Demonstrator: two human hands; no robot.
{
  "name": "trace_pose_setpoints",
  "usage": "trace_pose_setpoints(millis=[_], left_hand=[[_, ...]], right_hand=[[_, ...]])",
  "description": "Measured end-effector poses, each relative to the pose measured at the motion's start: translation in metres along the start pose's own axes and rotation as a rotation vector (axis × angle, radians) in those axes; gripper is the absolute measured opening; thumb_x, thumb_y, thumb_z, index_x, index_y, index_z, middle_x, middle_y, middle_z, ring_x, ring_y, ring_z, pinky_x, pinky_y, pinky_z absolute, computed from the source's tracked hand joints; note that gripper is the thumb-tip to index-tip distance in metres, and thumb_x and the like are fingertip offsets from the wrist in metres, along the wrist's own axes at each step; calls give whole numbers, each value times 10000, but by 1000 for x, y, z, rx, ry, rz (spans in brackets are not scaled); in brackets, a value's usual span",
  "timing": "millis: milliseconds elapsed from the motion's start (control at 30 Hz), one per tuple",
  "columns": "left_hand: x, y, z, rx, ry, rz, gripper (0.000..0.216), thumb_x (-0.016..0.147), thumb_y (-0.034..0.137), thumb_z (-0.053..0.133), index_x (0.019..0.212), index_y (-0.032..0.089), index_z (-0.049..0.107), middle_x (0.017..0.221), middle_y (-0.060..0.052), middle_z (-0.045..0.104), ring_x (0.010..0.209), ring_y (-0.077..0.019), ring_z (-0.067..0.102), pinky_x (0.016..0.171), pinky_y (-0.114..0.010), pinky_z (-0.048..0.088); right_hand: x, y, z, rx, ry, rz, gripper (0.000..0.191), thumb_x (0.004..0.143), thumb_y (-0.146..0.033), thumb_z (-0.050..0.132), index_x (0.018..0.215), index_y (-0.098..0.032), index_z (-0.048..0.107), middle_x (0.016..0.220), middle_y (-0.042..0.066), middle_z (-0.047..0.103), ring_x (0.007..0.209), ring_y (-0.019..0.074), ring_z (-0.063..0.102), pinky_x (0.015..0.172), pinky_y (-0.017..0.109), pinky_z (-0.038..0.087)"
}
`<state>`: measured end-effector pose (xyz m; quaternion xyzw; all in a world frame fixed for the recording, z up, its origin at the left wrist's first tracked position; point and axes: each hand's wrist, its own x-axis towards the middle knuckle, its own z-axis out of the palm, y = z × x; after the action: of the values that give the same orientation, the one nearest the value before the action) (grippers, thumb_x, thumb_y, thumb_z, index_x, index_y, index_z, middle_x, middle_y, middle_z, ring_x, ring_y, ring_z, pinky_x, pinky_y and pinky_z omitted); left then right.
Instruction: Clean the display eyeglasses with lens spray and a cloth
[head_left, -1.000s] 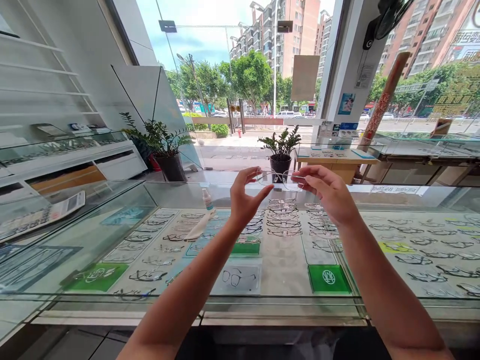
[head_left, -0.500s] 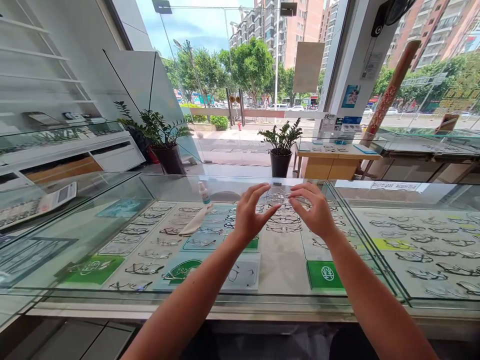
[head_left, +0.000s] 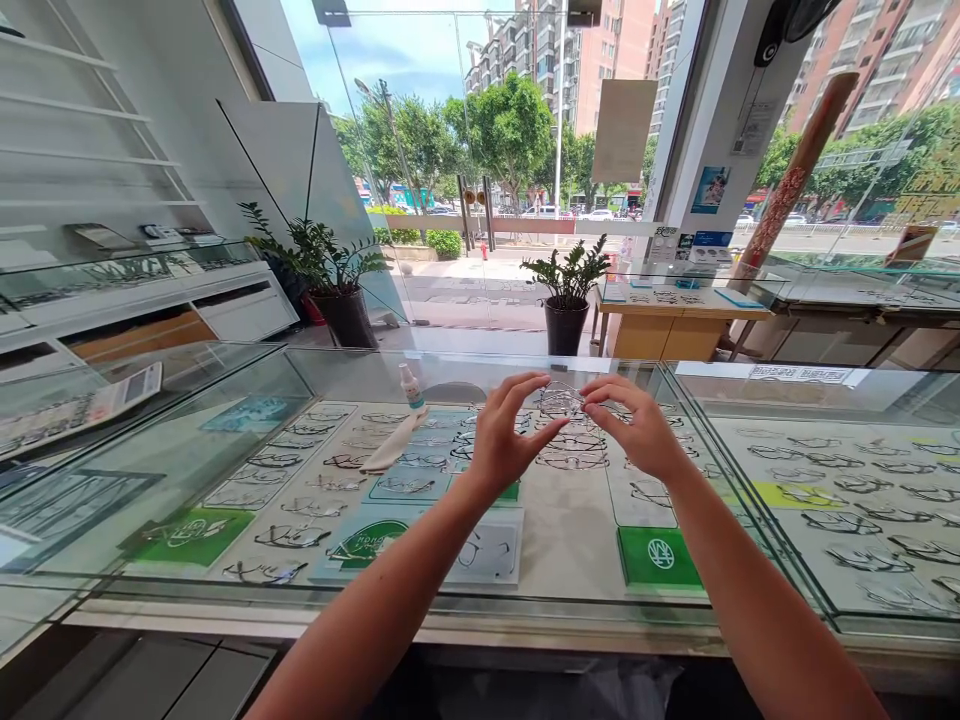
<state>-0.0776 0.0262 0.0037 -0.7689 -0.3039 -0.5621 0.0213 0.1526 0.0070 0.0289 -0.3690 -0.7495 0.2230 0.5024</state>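
Note:
A thin, clear-framed pair of glasses is held just above the glass counter top. My left hand pinches its left end with thumb and fingers. My right hand pinches the right end, fingers curled around it. Under the glass, rows of spectacle frames lie on white trays beneath both hands.
A small spray bottle and a white cloth sit on the counter to the left. Green brand plaques lie in the case. Two potted plants stand behind the counter by the shop window. A calculator rests on the left case.
Both hands have lowered the glasses from chest height down close to the counter top and drawn closer together. The view tilted slightly downward.

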Motion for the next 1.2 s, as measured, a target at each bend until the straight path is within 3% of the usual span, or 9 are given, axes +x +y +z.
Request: trace_pose_setpoints(millis=[433,633,800,867,933,1000,1067,1133,1200], left_hand=[[1,2,-2,-110,-31,-28,535,910,302,846,1397,271,627,1323,-104,732,1149,-242,728,832,-346,600],[0,4,-1,-292,-88,-135,535,917,253,818,1406,275,601,1322,-107,723,1156,-247,766,825,-316,575],[0,5,-2,-357,-139,-205,530,932,222,757,1433,279,593,1387,-136,693,1154,-255,756,862,-347,603],[1,6,-1,-359,-142,-188,582,929,217,745,1474,279,553,1429,-137,668,1188,-252,741,913,-365,605],[0,9,0,-275,-62,-166,621,912,229,755,1489,265,528,1462,-142,635,1235,-258,709,946,-383,593],[-3,13,2,-142,86,-156,481,911,250,755,1369,230,609,1335,-125,677,1141,-239,706,901,-369,576],[-7,19,5,-83,131,-174,180,954,280,715,1118,208,711,1018,-61,711,888,-183,676,793,-324,540],[-11,23,9,-135,22,-248,161,1000,333,674,956,205,760,767,-8,646,686,-140,573,686,-290,481],[-14,24,14,-236,-98,-384,248,1010,411,671,993,209,814,710,0,641,633,-129,524,631,-278,437]], right_hand=[[0,3,1,80,-69,82,209,1003,-455,705,950,-262,768,1220,82,744,1182,278,678,1091,503,488],[0,10,3,176,-120,163,265,976,-508,721,949,-253,792,1353,91,744,1279,296,662,1149,537,465],[0,17,7,338,-187,280,332,917,-542,780,1002,-222,807,1065,71,812,1013,248,729,986,456,555],[-1,18,9,362,-147,302,347,889,-546,808,1000,-218,813,996,62,814,954,238,730,939,432,566],[-1,17,13,341,-73,300,346,881,-552,814,973,-218,815,995,69,823,965,250,740,941,437,570],[-2,16,16,276,2,278,342,893,-555,802,965,-221,815,1012,80,831,993,272,752,958,460,574],[-3,13,20,195,75,243,322,920,-539,775,962,-222,810,1034,88,834,1022,289,759,977,479,576],[-4,11,25,114,149,190,279,955,-496,740,950,-223,798,1072,95,834,1058,297,761,1001,488,573],[-7,9,31,31,207,111,224,987,-434,704,949,-229,786,1116,102,831,1095,297,760,1023,492,566]])
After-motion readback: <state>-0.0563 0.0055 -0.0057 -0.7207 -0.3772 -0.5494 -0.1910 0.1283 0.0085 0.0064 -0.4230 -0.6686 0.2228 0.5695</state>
